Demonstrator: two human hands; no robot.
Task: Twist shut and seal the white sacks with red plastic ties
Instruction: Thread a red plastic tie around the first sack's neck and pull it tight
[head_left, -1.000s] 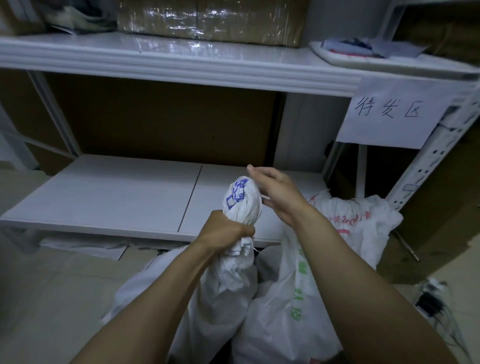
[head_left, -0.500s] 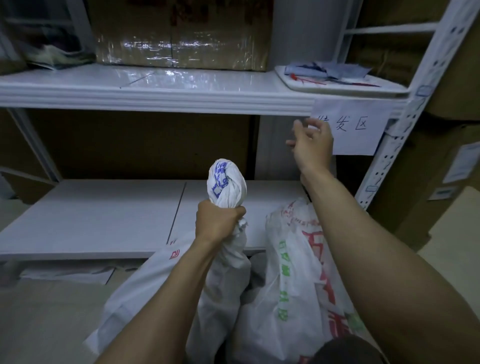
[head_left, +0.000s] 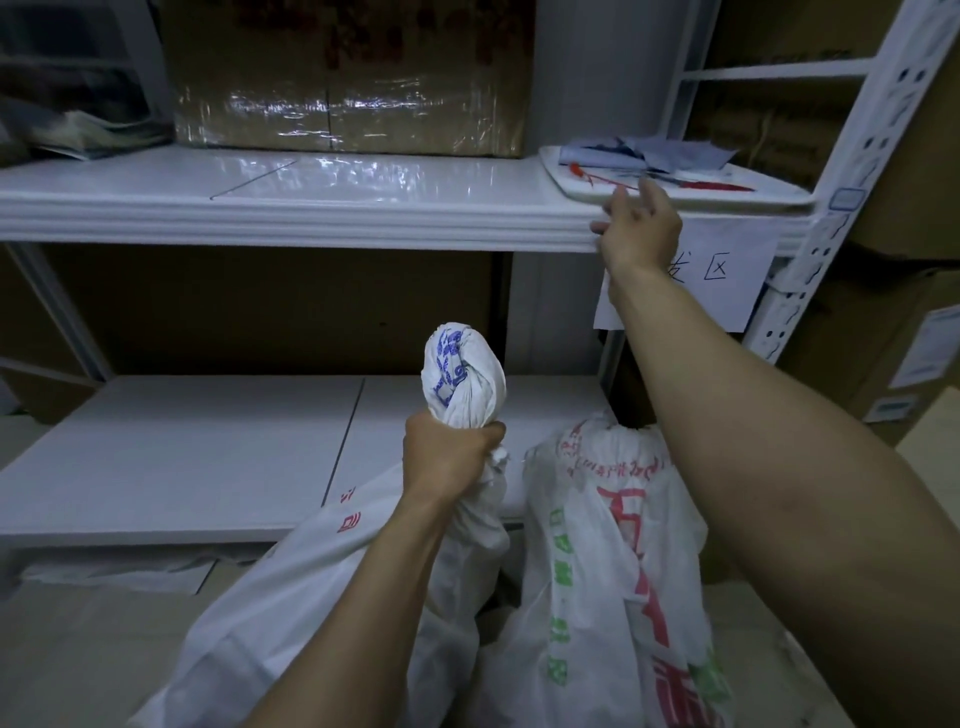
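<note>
My left hand (head_left: 449, 454) grips the twisted neck of a white sack (head_left: 462, 382) with blue print, holding it upright; the sack's body slopes down to the lower left. A second white sack (head_left: 618, 561) with red and green print stands just to the right, its top gathered loosely. My right hand (head_left: 639, 228) is raised to the front edge of the upper shelf, fingers spread, holding nothing. It is just in front of a white tray (head_left: 571, 182) where red plastic ties (head_left: 584, 174) lie among blue papers.
A white metal rack has an upper shelf (head_left: 311, 208) with a wrapped cardboard box (head_left: 348, 78) and a lower shelf (head_left: 182, 452). A paper sign (head_left: 722, 280) hangs from the upper shelf. Cardboard boxes (head_left: 893, 332) stand at the right.
My right hand left the twisted sack top and rose up and right to the upper shelf's edge by the tray. My left hand kept its grip on the sack neck. The view tilted up.
</note>
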